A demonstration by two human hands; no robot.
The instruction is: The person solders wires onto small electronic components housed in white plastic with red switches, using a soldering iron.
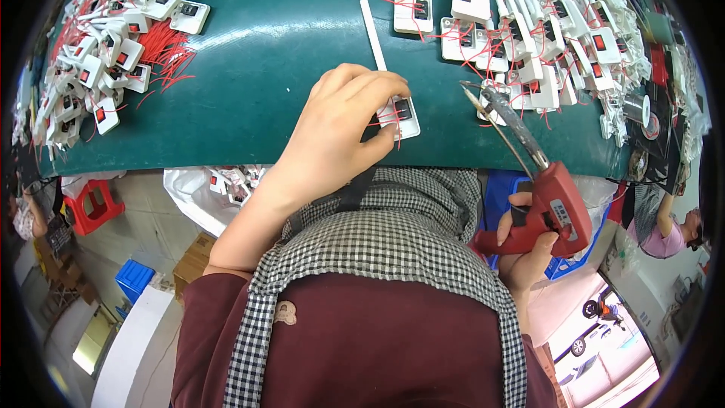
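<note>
My left hand (332,125) is closed around a small white plastic switch housing (410,127) near the table's front edge. A black switch with thin red wires shows inside it. A white cable sleeve (373,36) runs from the housing toward the far edge, with red wires coming out of its end. At the right, my right hand (521,264) grips a red soldering gun (556,208) by its handle. The gun's long metal tip (495,111) points up and left over the table, apart from the held housing and close to other housings.
The green tabletop (272,53) carries a heap of white switch units (121,53) at left and another (544,38) at right. One housing (414,13) lies far of my left hand. A solder spool (638,109) stands at right. Below are a red stool (94,205) and a blue bin (134,279).
</note>
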